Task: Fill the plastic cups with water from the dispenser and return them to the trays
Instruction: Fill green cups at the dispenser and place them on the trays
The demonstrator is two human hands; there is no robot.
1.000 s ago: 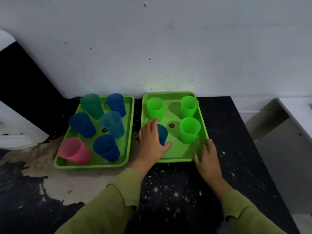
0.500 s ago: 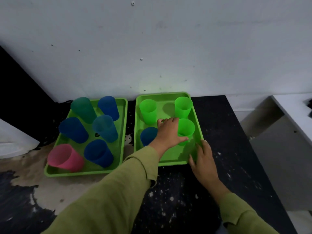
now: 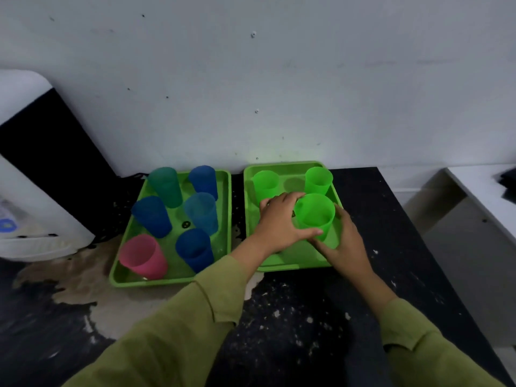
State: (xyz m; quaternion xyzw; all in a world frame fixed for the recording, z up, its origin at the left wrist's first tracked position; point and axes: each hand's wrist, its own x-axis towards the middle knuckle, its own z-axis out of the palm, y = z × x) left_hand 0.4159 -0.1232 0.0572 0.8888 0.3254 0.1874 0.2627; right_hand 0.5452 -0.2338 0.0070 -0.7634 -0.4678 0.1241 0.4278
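View: head
Left hand [image 3: 279, 222]: fingers and thumb wrapped round the translucent green plastic cup [image 3: 315, 216] from its left.
Right hand [image 3: 344, 247]: curled round the same cup's lower right wall.
Cup position: upright over the right green rectangular plastic tray [image 3: 290, 266]; base hidden, possibly lifted.
Left green rectangular plastic tray [image 3: 167, 282]: carries six coloured plastic cups [image 3: 195, 250].

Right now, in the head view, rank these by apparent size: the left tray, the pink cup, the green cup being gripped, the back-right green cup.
1. left tray
2-3. pink cup and gripped green cup: they look alike and their nearness differs, so unranked
4. back-right green cup, farther off and partly hidden
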